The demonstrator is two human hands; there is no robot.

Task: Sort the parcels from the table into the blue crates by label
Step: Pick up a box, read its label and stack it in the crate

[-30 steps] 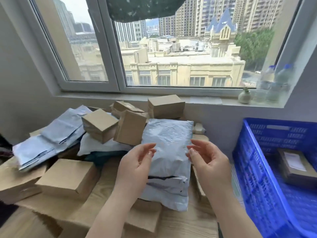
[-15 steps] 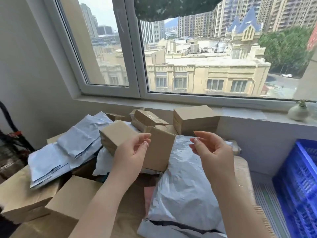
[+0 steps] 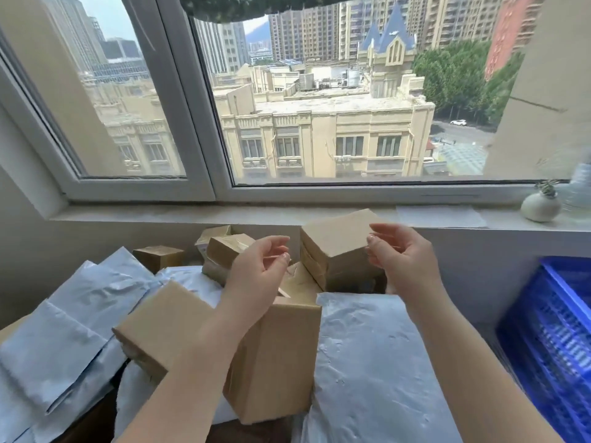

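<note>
Brown cardboard boxes and grey plastic mailer bags are piled below the window. My left hand (image 3: 256, 276) and my right hand (image 3: 403, 260) hover with loosely curled fingers, holding nothing, on either side of a cardboard box (image 3: 335, 247) at the back of the pile by the sill. My right fingertips are at that box's right edge; whether they touch it I cannot tell. A tall box (image 3: 278, 356) stands under my left wrist. A big grey mailer (image 3: 374, 362) lies under my right forearm. A blue crate (image 3: 550, 334) stands at the right edge.
More boxes (image 3: 160, 327) and grey mailers (image 3: 73, 324) lie on the left. The window sill (image 3: 224, 212) runs behind the pile, carrying a small round white vase (image 3: 540, 207) at the right. The wall is close behind the parcels.
Both hands have reached forward from above the grey mailer toward the boxes at the back. The view has swung left and up, so most of the blue crate has left the frame.
</note>
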